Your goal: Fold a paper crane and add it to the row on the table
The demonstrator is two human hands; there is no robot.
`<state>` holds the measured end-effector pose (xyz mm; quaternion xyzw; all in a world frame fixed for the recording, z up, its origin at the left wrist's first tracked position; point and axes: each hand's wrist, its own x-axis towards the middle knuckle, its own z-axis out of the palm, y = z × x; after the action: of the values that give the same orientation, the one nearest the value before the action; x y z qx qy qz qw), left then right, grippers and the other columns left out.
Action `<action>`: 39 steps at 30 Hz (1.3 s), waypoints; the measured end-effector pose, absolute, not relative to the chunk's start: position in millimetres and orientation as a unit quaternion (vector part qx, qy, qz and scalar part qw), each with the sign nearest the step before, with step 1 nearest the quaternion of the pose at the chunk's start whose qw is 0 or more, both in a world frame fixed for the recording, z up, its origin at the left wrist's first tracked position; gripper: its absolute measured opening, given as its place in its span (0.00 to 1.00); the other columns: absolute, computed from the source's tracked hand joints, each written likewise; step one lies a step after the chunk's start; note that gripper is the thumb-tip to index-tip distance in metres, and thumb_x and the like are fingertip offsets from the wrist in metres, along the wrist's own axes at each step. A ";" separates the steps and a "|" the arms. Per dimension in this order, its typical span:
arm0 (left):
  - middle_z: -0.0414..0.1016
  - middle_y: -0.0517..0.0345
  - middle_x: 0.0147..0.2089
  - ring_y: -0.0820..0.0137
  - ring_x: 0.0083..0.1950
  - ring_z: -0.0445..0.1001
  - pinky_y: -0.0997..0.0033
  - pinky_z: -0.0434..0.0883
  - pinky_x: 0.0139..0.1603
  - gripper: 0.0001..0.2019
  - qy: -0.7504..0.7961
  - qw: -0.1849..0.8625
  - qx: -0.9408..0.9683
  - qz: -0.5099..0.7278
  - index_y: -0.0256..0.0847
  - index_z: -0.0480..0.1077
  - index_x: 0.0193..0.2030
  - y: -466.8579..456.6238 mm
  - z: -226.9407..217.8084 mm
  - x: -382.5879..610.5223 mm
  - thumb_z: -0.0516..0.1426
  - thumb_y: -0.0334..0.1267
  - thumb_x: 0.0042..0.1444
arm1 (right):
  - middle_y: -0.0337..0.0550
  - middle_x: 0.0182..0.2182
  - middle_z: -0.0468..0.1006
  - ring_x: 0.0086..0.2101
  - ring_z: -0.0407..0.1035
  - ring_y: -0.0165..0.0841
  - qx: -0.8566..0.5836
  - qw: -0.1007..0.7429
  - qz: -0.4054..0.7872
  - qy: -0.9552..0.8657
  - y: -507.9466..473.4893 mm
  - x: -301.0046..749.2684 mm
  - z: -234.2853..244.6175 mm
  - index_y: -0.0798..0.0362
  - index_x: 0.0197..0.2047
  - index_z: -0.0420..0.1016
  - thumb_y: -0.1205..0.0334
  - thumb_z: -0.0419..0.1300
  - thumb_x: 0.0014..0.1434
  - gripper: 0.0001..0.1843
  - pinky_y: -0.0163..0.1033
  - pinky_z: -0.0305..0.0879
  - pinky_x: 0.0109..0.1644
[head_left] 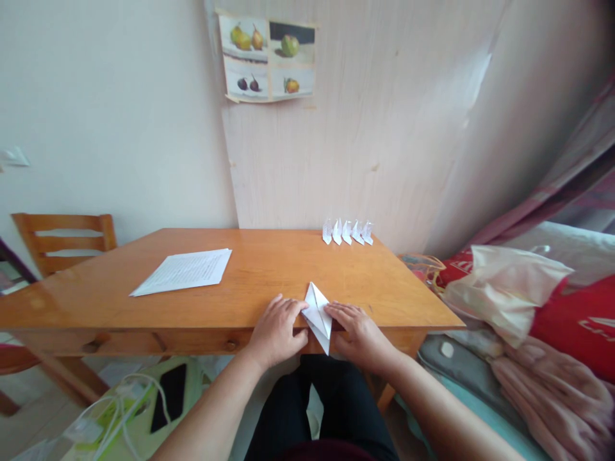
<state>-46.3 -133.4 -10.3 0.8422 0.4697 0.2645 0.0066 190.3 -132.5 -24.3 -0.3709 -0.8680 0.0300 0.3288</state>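
Note:
A white folded paper shape [318, 314], diamond-like with pointed ends, lies at the front edge of the wooden table [144, 307], its lower tip hanging past the edge. My left hand [277, 330] rests on the table's edge with its fingers pressed against the paper's left side. My right hand [354, 328] lies flat with fingertips on the paper's right side. Both hands pin the paper between them.
Several small folded white paper figures [347, 232] stand in a row at the table's far right edge. A stack of printed sheets [185, 270] lies left of centre. A wooden chair [65, 240] is at left, bedding and a plastic bag [500, 288] at right.

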 end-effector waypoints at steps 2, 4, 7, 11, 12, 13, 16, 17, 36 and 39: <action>0.78 0.51 0.52 0.56 0.56 0.73 0.51 0.60 0.68 0.22 0.469 -0.001 0.842 0.266 0.44 0.69 0.55 -134.0 -9.9 -44.7 0.62 0.37 0.52 | 0.54 0.57 0.77 0.56 0.71 0.45 -0.376 0.329 0.014 -0.866 -132.9 188.6 -27.9 0.56 0.61 0.72 0.71 0.59 0.52 0.31 0.52 0.65 0.62; 0.77 0.51 0.52 0.55 0.55 0.73 0.53 0.64 0.63 0.21 0.468 -0.004 0.842 0.268 0.45 0.70 0.55 -134.3 -9.6 -43.4 0.62 0.37 0.53 | 0.54 0.56 0.77 0.56 0.71 0.45 -0.386 0.329 0.004 -0.862 -133.2 186.7 -31.1 0.55 0.60 0.73 0.69 0.60 0.53 0.29 0.51 0.65 0.61; 0.77 0.52 0.53 0.55 0.55 0.73 0.55 0.68 0.59 0.20 0.461 0.004 0.844 0.273 0.46 0.71 0.54 -133.8 -9.6 -43.6 0.62 0.37 0.53 | 0.53 0.56 0.77 0.55 0.71 0.44 -0.395 0.326 0.002 -0.859 -134.0 185.0 -33.3 0.54 0.59 0.74 0.67 0.61 0.56 0.26 0.51 0.65 0.60; 0.76 0.50 0.54 0.56 0.56 0.73 0.55 0.69 0.59 0.21 0.457 0.044 0.837 0.297 0.45 0.69 0.55 -129.8 -12.0 -47.3 0.61 0.35 0.53 | 0.53 0.54 0.78 0.54 0.71 0.43 -0.399 0.334 0.004 -0.854 -134.1 185.1 -33.9 0.54 0.57 0.75 0.68 0.59 0.60 0.22 0.50 0.66 0.59; 0.76 0.50 0.55 0.56 0.56 0.73 0.55 0.69 0.59 0.21 0.458 0.059 0.831 0.309 0.44 0.69 0.55 -128.4 -12.9 -48.4 0.60 0.33 0.52 | 0.53 0.53 0.79 0.53 0.72 0.43 -0.401 0.341 0.005 -0.850 -133.7 185.2 -34.4 0.54 0.57 0.75 0.69 0.57 0.60 0.21 0.50 0.66 0.59; 0.75 0.50 0.55 0.57 0.57 0.73 0.55 0.68 0.60 0.22 0.461 0.077 0.822 0.325 0.44 0.69 0.55 -127.0 -13.9 -49.4 0.59 0.32 0.51 | 0.53 0.53 0.79 0.53 0.72 0.42 -0.402 0.351 0.008 -0.846 -133.0 185.3 -35.0 0.54 0.56 0.76 0.70 0.56 0.61 0.21 0.50 0.66 0.59; 0.76 0.51 0.54 0.59 0.57 0.73 0.54 0.68 0.62 0.18 0.470 0.157 0.768 0.406 0.43 0.70 0.52 -123.8 -15.6 -50.6 0.58 0.31 0.53 | 0.52 0.51 0.80 0.52 0.73 0.42 -0.400 0.401 0.038 -0.823 -131.3 185.2 -36.4 0.53 0.55 0.77 0.68 0.55 0.64 0.18 0.49 0.69 0.58; 0.77 0.52 0.53 0.60 0.57 0.74 0.55 0.68 0.62 0.15 0.473 0.177 0.747 0.432 0.43 0.70 0.51 -123.6 -15.4 -50.2 0.57 0.32 0.55 | 0.51 0.50 0.81 0.51 0.74 0.41 -0.400 0.424 0.055 -0.811 -131.3 185.1 -36.4 0.53 0.54 0.77 0.67 0.54 0.65 0.17 0.48 0.70 0.57; 0.81 0.55 0.44 0.65 0.47 0.78 0.66 0.72 0.52 0.10 0.410 0.366 0.599 0.583 0.41 0.72 0.43 -208.2 31.2 -15.0 0.56 0.44 0.63 | 0.48 0.58 0.77 0.59 0.70 0.42 -0.300 0.512 0.035 -0.804 -191.8 164.1 -22.1 0.47 0.66 0.68 0.69 0.51 0.66 0.27 0.50 0.68 0.63; 0.80 0.57 0.42 0.65 0.47 0.77 0.68 0.71 0.52 0.10 0.402 0.366 0.596 0.591 0.41 0.71 0.43 -218.6 38.3 -16.7 0.57 0.45 0.63 | 0.49 0.58 0.76 0.59 0.70 0.42 -0.286 0.513 0.008 -0.810 -197.5 161.6 -16.5 0.47 0.66 0.68 0.70 0.52 0.65 0.27 0.50 0.68 0.62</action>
<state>-16.7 -218.6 38.3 0.5956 0.4018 0.5912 0.3664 161.6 -197.5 -16.5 -0.2857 -0.8096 0.0078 0.5127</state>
